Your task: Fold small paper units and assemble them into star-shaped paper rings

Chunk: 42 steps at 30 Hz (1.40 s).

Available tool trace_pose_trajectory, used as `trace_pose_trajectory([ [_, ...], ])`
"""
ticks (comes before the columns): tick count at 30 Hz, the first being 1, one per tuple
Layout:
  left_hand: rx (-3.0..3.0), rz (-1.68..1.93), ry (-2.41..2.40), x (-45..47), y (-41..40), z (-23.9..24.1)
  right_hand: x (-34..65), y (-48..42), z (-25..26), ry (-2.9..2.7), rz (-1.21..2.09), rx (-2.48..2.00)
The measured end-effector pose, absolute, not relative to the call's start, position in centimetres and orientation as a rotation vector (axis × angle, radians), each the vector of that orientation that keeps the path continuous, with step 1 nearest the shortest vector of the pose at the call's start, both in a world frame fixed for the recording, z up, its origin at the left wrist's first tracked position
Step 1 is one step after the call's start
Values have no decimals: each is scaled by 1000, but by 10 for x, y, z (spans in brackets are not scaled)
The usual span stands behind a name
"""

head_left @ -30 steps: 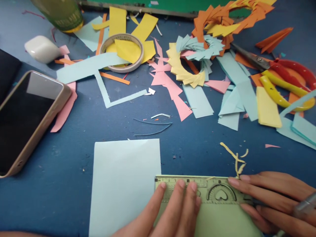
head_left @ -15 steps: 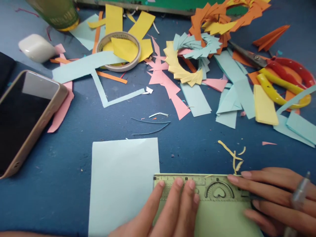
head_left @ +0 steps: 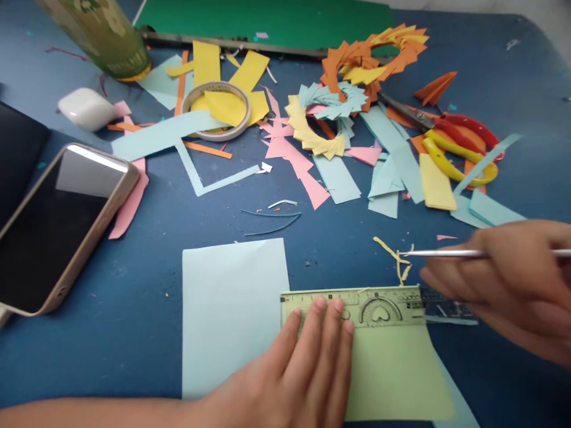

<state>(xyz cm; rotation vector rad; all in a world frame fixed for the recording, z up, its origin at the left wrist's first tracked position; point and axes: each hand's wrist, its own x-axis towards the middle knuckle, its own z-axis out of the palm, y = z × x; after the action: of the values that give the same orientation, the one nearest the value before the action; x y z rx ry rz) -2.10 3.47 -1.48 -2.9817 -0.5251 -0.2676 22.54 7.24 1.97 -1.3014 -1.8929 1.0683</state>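
My left hand (head_left: 307, 362) lies flat with fingers stretched out, pressing a clear ruler (head_left: 380, 311) onto a light green sheet of paper (head_left: 392, 374). The ruler runs along the sheet's top edge and sticks out past its right side. My right hand (head_left: 513, 279) is closed around a slim silver pen (head_left: 450, 254), held nearly level above the ruler's right end. Its thin tip points left, close to some curled yellow paper scraps (head_left: 397, 258). A pale blue sheet (head_left: 232, 315) lies to the left, partly covered by my left hand and forearm.
A phone (head_left: 57, 232) and a white case (head_left: 87, 109) lie at the left, near a bottle (head_left: 107, 41). Tape (head_left: 244, 125), paper strips, folded paper rings (head_left: 321, 128) and red-yellow scissors (head_left: 450, 160) spread across the back. A green board (head_left: 267, 21) stands behind.
My right hand has lifted off the ruler and turned the pen from upright to nearly level. My left hand stays on the ruler. The view has shifted, showing more of the table's far side.
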Motion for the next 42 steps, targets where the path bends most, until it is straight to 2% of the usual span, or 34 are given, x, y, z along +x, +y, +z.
trace_pose_trajectory([
  [1, -2998, -235, -549, -21, 34, -12, 212, 82, 26, -1712, 1394, -1220],
  [3, -2997, -216, -585, -22, 32, -9, 189, 96, 32, -1460, 1777, -1193],
  [6, -2976, -227, -589, -22, 30, -9, 167, 106, 23, -1432, 1964, -1068],
  [11, -2959, -279, -538, -24, 32, -14, 151, 104, 2, -1633, 1844, -1221],
  [17, -2902, -334, -450, -24, 37, -19, 145, 101, 6, -1651, 1688, -1330],
  [21, -2892, -355, -450, -24, 38, -19, 157, 97, 7, -1645, 1600, -1300],
  [27, -2953, -245, -502, -22, 37, -17, 189, 89, -7, -1881, 1301, -1229],
  [32, -2849, -495, -497, -22, 37, -29, 196, 88, -12, -2122, 1021, -1087],
  [38, -2909, -476, -522, -22, 37, -28, 197, 87, -12, -2159, 1008, -1113],
  [42, -3035, -255, -539, -23, 37, -16, 198, 86, -11, -2183, 1014, -1127],
])
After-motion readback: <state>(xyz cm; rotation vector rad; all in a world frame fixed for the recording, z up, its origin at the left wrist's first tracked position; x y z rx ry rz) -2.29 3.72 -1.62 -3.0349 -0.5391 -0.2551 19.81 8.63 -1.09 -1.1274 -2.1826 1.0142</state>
